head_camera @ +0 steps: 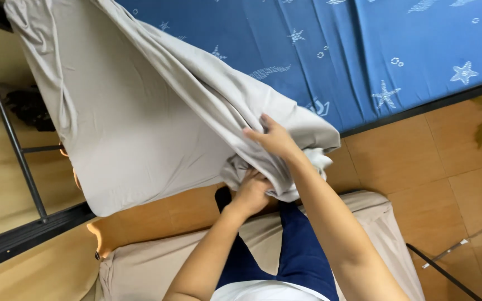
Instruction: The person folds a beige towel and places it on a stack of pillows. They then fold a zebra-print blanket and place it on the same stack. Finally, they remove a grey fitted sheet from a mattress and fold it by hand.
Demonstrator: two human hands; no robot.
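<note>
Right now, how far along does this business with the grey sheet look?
Early, by the look of it. The blue patterned mattress lies mostly bare; only its left end is under the grey sheet. In hand: the right hand presses on a bunched fold while the left hand grips the fabric from beneath. Most of the sheet hangs crumpled over the black bed frame.

A: Where does the sheet (140, 128) lie?

B: Draped over the near left part of the mattress (364, 50), hanging off its edge toward the floor (419, 161).

A: And the hands?

B: Both at the sheet's near right corner. The right hand (274, 138) rests on top; the left hand (251, 192) sits below it, under the bunched fold.

A: The bed frame (23, 167)?

B: Left of the sheet.
</note>
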